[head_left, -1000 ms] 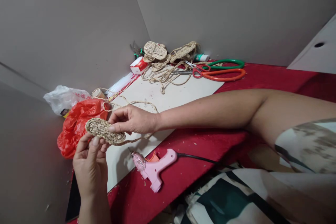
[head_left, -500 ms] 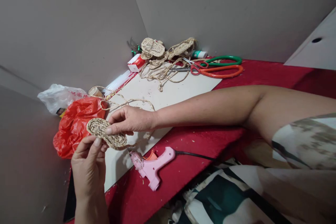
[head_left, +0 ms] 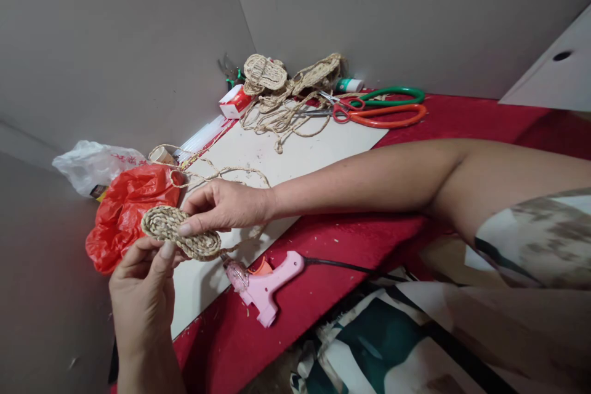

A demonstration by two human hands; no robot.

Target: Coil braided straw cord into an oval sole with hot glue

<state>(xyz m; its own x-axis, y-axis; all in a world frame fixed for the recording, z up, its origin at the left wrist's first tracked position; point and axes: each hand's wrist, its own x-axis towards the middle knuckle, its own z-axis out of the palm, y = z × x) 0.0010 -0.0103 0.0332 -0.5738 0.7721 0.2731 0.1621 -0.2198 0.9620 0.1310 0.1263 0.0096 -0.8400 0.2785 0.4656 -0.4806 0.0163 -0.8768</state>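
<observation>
A coiled oval of braided straw cord (head_left: 159, 221) is held between my two hands, above the white board (head_left: 286, 169) and red plastic bag. My left hand (head_left: 143, 289) pinches its near edge between thumb and fingers. From the right, my right hand (head_left: 226, 206) grips the middle of the oval, thumb on top and fingers behind it. A loose tail of cord (head_left: 242, 245) trails from the oval's right end, beside the nozzle of a pink glue gun (head_left: 265, 286). That gun lies on the red cloth, its orange trigger upward.
Behind the hands sit a red plastic bag (head_left: 133, 209) and a white plastic bag (head_left: 96, 163). Farther back are more straw coils (head_left: 265, 72), tangled cord (head_left: 277, 123), orange-and-green-handled scissors (head_left: 392, 114), small red-handled scissors (head_left: 344, 109) and a red-white box (head_left: 234, 101). Grey walls (head_left: 152, 31) border the table.
The straw oval and both hands have shifted slightly left in the picture, as the whole view has moved a little. Both hands keep their hold; the glue gun stays lying on the cloth.
</observation>
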